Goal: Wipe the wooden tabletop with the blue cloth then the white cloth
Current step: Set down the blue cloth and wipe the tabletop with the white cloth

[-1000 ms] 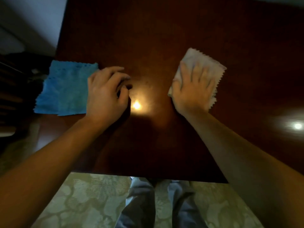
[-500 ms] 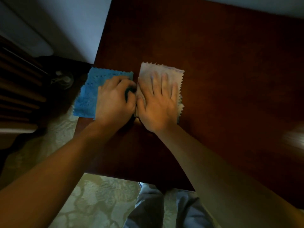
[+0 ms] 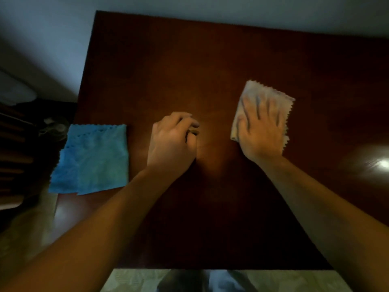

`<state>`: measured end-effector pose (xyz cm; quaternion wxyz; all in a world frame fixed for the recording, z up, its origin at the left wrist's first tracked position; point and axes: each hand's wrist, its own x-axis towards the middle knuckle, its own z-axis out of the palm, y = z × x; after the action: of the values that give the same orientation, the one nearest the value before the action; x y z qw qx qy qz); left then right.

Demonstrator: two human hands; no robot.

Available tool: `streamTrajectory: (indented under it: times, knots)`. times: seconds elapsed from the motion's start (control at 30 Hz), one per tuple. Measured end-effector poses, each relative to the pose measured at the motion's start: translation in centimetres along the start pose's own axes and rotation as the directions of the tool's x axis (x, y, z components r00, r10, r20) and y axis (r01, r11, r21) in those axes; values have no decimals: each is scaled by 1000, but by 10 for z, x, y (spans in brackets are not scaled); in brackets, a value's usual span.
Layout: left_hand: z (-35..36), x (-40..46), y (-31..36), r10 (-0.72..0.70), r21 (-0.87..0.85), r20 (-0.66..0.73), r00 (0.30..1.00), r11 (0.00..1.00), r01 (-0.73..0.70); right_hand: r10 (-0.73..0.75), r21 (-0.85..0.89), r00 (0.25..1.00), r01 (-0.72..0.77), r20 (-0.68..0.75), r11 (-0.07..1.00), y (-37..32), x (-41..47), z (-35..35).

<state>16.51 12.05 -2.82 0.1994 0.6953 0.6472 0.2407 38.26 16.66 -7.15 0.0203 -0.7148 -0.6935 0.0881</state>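
The wooden tabletop (image 3: 210,60) fills most of the frame, dark red-brown and glossy, with a bright glare spot at its right edge. Below it, along the bottom edge of the frame, a pale patterned floor (image 3: 130,280) shows. The blue cloth (image 3: 94,161) lies folded and flat at the left edge of the tabletop, left of centre in the frame, its left side hanging slightly past the table edge; no hand touches it. The white cloth (image 3: 254,91) lies right of centre, its zigzag edges showing around the right hand (image 3: 261,131), which presses flat on it with fingers straight and spread. The left hand (image 3: 170,142) rests on the bare wood at centre frame, between the two cloths, fingers curled under into a loose fist, holding nothing that can be made out.
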Motion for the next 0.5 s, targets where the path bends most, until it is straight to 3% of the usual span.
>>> streamTrajectory:
  times: [0.23,0.5]
  knots:
    - [0,28,12,-29,-14,44,999,999,30,159,-3,987,-159,-24,987,30,28,-14]
    - [-31,21,-23,-138,17,-60,989,990,139,40,-12,997,-40,61,999,-24,56,-9]
